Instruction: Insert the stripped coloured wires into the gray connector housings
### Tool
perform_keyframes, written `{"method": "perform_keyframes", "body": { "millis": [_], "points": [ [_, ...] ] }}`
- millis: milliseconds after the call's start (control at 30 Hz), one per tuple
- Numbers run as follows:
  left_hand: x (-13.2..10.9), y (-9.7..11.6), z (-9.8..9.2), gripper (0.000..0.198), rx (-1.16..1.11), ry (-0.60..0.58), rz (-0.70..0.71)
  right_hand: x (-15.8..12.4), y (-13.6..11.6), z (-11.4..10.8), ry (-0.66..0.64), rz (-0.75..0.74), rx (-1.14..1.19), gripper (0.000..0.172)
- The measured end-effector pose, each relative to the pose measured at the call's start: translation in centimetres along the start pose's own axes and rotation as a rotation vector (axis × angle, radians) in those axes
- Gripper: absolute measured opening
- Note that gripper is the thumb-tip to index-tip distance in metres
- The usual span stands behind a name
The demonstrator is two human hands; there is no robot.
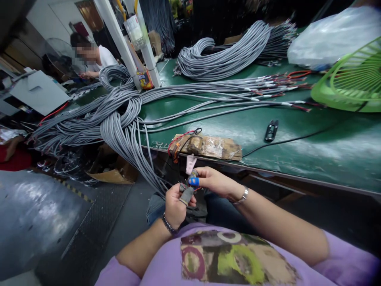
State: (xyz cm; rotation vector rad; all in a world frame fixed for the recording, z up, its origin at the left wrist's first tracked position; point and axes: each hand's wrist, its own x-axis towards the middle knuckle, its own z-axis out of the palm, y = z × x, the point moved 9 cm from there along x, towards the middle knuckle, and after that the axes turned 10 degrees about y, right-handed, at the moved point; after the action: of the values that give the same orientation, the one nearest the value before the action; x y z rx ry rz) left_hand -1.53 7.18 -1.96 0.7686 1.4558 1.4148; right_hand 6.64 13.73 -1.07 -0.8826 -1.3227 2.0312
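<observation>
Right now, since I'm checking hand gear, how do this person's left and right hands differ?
The left hand wears a dark bracelet; the right hand, a silvery wristband. The right has a blue finger wrap; the left shows grey covering, no blue. Both are at the thin wires between them.

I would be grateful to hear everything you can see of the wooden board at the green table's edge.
The wooden board is a long, flat, worn-looking brown piece lying along the front edge of the green table. Its surface is stained, with shiny, whitish patches toward the right. A lumpy brown piece sits left of its middle. Red wire, a dark loop and something orange gather toward its left end. A black cable runs by its right end.
</observation>
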Motion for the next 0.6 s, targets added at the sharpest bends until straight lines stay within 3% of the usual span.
{"method": "perform_keyframes", "body": {
  "millis": [200, 300, 433, 600],
  "points": [
    [0.0, -2.0, 1.5, 0.023, 0.108, -0.189, -0.162, -0.6, -1.5, 0.4, -0.005, -0.206, -0.312, 0.028],
    [0.4, -2.1, 0.8, 0.023, 0.068, -0.109, -0.147, -0.5, -1.2, -1.0, 0.114, -0.207, -0.294, 0.029],
    [0.8, -1.7, -0.3, 0.027, -0.005, 0.022, -0.074, -0.8, 0.3, -2.2, 0.211, -0.09, -0.185, 0.033],
    [0.8, -1.5, 0.0, 0.029, 0.0, 0.014, -0.059, -1.5, 0.3, -1.5, 0.254, -0.177, -0.153, 0.03]
  ]
}}
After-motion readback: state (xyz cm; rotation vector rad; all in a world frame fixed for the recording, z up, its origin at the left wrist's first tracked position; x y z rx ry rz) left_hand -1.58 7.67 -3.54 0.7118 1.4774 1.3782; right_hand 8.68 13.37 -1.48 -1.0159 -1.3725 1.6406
